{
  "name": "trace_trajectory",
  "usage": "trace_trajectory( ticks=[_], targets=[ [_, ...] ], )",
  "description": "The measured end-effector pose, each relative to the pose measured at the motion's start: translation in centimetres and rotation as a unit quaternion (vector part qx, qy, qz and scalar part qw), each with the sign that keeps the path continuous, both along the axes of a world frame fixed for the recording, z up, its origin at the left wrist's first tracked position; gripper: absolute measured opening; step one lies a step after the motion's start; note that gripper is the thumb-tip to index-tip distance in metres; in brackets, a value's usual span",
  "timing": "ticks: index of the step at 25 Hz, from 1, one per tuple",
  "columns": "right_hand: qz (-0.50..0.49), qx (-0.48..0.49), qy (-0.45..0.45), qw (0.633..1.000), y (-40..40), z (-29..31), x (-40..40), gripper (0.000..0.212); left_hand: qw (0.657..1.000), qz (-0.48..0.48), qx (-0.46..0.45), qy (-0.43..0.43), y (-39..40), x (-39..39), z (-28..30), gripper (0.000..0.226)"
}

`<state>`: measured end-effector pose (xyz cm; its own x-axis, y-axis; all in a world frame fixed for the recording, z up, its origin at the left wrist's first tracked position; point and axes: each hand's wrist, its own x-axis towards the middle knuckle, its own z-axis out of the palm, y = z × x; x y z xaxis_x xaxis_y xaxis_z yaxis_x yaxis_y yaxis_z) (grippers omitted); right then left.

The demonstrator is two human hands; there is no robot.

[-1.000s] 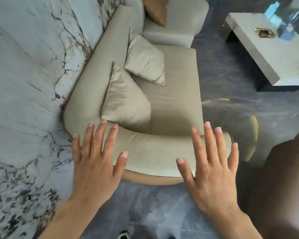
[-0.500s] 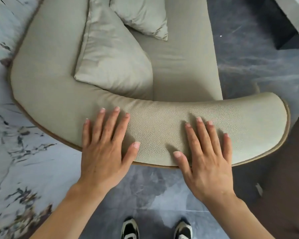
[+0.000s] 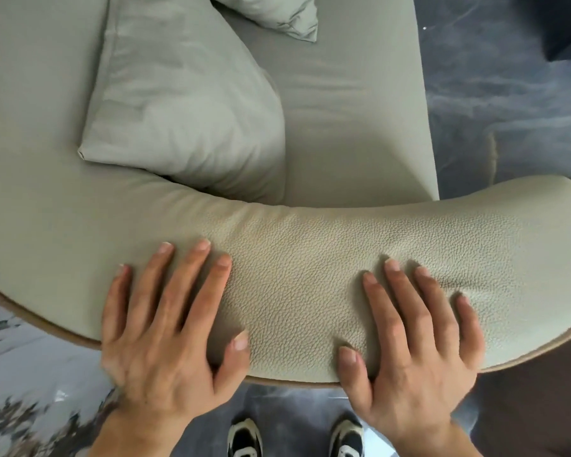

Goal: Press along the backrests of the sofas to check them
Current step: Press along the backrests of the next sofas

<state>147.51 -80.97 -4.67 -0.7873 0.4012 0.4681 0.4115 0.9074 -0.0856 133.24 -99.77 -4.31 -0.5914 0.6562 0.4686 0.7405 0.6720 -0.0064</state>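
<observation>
A beige sofa fills the view, and its curved, pebbled backrest [image 3: 297, 275] runs across the middle. My left hand [image 3: 168, 328] lies flat on the backrest's left part, fingers spread and pushing into the padding. My right hand [image 3: 412, 341] lies flat on the right part, fingers spread, with small dents in the cover around the fingertips. Neither hand holds anything. The seat [image 3: 350, 120] lies beyond the backrest.
A large beige cushion [image 3: 185, 103] leans in the sofa's left corner, and a second cushion [image 3: 277, 14] shows at the top. Dark grey floor [image 3: 508, 94] lies to the right, a marbled wall [image 3: 23, 384] at lower left. My two shoes [image 3: 294, 437] stand below the backrest.
The view has moved closer and lower onto the backrest. Both hands went from hovering above it to resting flat and pressing into it.
</observation>
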Motion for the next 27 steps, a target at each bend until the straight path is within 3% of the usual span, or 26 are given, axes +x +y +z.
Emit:
trace_trajectory(
  ticks=[22, 27],
  targets=[
    [-0.008, 0.037, 0.052, 0.998, 11.8, -0.3, -16.4, 0.061, 0.999, 0.040, 0.031, 0.019, 12.0, -15.8, 0.2, 0.057],
    [0.000, 0.042, 0.055, 0.998, 12.6, -0.6, -17.1, 0.063, 0.998, 0.031, 0.035, 0.031, 12.6, -16.7, -0.1, 0.057]
  ],
)
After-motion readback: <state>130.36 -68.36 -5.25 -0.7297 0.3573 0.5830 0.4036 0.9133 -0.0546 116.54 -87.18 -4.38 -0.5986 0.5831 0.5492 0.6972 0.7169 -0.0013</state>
